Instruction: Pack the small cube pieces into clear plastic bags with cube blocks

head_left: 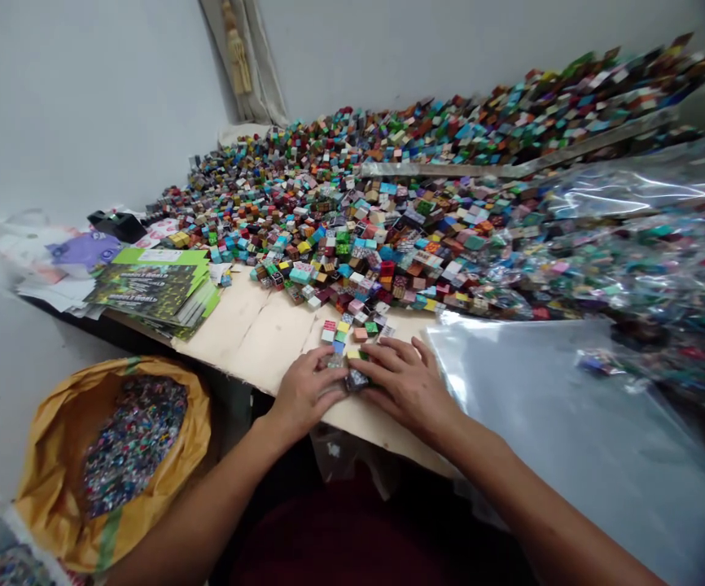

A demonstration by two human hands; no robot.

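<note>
Near the front edge of the pale tabletop [279, 317], my two hands meet around a few small printed cubes. My left hand [304, 391] has its thumb and fingers closed on a greyish cube [333, 361]. My right hand [410, 387] curls its fingers over a dark patterned cube [358, 378], touching it; its fingertips partly hide the cubes beneath. Just beyond the fingertips lie several loose cubes, among them a red-and-white one [329, 330], an orange one [361, 334] and a green one [371, 329].
A huge heap of coloured cubes [328, 212] covers the back of the table. Clear plastic sheets [548, 407] lie at right, with bagged cubes [633, 260] beyond. Printed green-and-black cards [151, 289] are stacked at left. Below stands a yellow sack [47, 456] of small shiny pieces.
</note>
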